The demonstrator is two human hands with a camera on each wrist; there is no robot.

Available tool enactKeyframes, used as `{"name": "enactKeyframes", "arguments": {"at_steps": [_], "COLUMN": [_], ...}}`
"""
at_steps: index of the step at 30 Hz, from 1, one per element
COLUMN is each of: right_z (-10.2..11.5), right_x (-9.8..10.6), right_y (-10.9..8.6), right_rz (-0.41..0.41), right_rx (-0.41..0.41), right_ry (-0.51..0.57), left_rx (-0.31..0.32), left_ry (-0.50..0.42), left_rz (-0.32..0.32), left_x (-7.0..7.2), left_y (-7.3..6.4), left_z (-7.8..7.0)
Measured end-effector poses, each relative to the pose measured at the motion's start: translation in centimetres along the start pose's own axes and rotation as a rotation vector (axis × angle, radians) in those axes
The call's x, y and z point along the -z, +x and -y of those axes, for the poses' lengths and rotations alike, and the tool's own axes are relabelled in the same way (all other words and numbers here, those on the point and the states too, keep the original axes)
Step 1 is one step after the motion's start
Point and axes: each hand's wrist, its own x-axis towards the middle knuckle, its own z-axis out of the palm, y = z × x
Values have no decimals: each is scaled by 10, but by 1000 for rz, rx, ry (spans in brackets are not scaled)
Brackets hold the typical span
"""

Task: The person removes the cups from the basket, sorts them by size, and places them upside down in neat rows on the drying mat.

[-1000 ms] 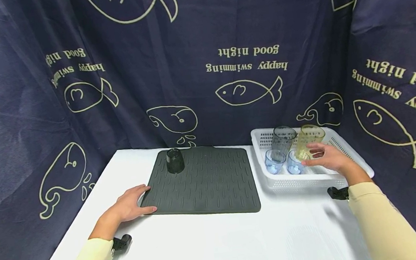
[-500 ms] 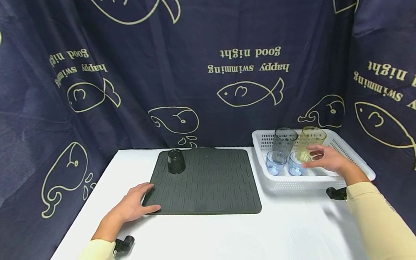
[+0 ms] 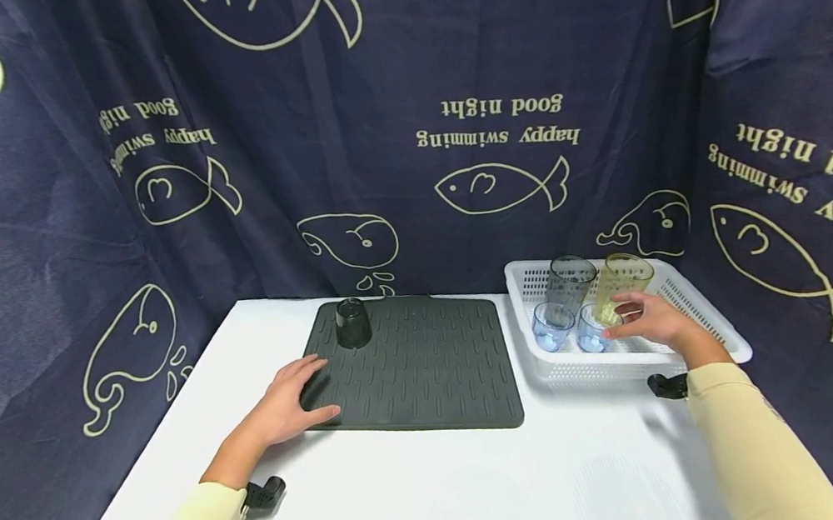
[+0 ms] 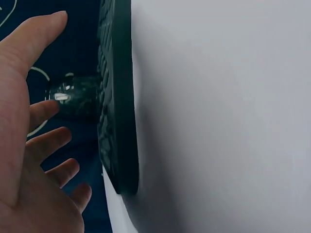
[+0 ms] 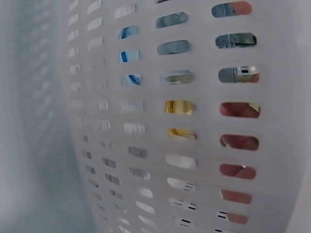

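My left hand [image 3: 285, 402] hovers with spread fingers over the left edge of a dark grey ribbed mat [image 3: 419, 368], holding nothing. A dark glass [image 3: 352, 325] stands near the mat's back left corner; in the left wrist view this glass [image 4: 75, 96] shows beyond the fingertips. My right hand [image 3: 651, 319] reaches into a white perforated basket [image 3: 570, 369]. Its thumb and fingers are apart at the right side of a small blue glass [image 3: 591, 335], overlapping its rim. In the right wrist view the basket wall [image 5: 204, 92] covers most of this hand; fingers [image 5: 239, 141] show through the slots.
Inside the basket stand another small blue glass [image 3: 550, 332], a tall grey glass [image 3: 567, 279] and a tall yellow glass [image 3: 624, 272]. A white table [image 3: 439, 492] carries mat and basket. Dark blue curtains [image 3: 372, 113] hang close behind and at both sides.
My left hand has moved right, farther over the mat's left edge. My right hand has shifted very slightly left at the small blue glass. The glasses stay where they were.
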Motion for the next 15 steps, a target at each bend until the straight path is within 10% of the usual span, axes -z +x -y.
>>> {"name": "enactKeyframes", "arguments": {"at_steps": [15], "right_z": [0], "right_x": [-4], "right_y": [7], "right_rz": [33], "right_rx": [-29], "right_ry": [-8], "left_rx": [-20], "left_ry": [-244], "left_rz": [-8], "left_x": [-15], "left_y": [10], "left_z": [-45]}}
